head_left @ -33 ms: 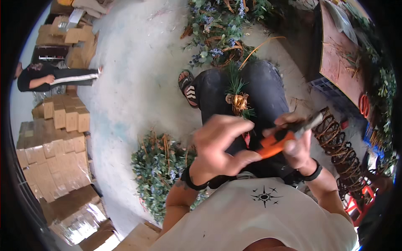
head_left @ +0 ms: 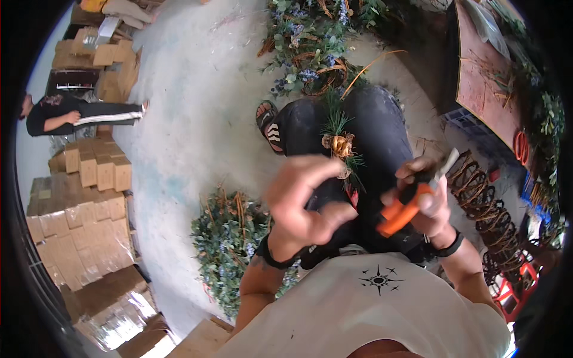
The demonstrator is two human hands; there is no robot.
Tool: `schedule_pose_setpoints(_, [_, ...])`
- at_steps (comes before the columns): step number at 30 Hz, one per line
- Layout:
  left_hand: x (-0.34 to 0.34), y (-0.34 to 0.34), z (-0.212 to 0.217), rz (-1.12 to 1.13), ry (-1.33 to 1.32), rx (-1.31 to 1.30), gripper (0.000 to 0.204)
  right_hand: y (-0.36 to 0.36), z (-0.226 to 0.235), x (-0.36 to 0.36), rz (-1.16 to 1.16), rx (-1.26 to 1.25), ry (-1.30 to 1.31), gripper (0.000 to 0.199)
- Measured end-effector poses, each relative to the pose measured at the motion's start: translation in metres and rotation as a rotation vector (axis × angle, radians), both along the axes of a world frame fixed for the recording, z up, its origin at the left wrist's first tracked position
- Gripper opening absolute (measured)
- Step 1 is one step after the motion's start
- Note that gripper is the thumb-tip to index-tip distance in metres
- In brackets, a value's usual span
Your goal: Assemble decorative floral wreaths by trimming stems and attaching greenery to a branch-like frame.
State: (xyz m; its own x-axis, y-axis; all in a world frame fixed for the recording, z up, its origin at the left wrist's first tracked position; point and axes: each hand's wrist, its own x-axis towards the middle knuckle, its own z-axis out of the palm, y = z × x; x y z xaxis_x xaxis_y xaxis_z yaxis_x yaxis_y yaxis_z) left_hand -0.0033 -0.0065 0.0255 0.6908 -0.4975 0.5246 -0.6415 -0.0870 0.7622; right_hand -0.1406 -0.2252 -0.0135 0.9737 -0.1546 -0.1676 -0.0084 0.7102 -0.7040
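Note:
My right hand (head_left: 427, 206) is closed around a hand tool (head_left: 401, 215) with an orange-and-black handle and a metal head pointing up and right; whether it is pliers or shears I cannot tell. My left hand (head_left: 307, 200), blurred by motion, is curved with thumb and index finger apart, and no object shows between them. Beyond both hands, between my knees, lies a small decorative spray (head_left: 341, 145) of green needles, a gold-brown flower-like piece and cones. Something red (head_left: 352, 196) shows just below it, beside the left thumb.
Greenery garlands with blue berries (head_left: 307, 65) lie ahead of my knees, with another bushy heap (head_left: 230, 256) at left. Stacked twig wreaths (head_left: 486, 215) stand at right, near a board-topped table (head_left: 486, 77). Cardboard boxes (head_left: 83, 209) and another person (head_left: 83, 113) are at far left.
My left hand has drawn back leftward, away from the tool. The tool in my right hand has tilted more upright, its orange handle swinging down.

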Motion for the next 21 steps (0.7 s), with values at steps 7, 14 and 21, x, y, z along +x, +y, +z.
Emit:
schedule_pose_setpoints(7, [0.042,-0.019,-0.027,-0.227,0.214,-0.004,0.044,0.003,-0.011,-0.043,0.753,0.119,0.109,0.069])
schedule_pose_setpoints(14, [0.044,-0.022,-0.033,-0.274,0.224,-0.052,0.031,0.012,-0.008,-0.064,0.948,0.312,0.099,0.085])
schedule_pose_setpoints(21, [0.027,-0.034,-0.042,-0.087,0.266,-0.201,0.024,0.0,0.01,-0.048,1.184,-0.271,-0.026,0.107])
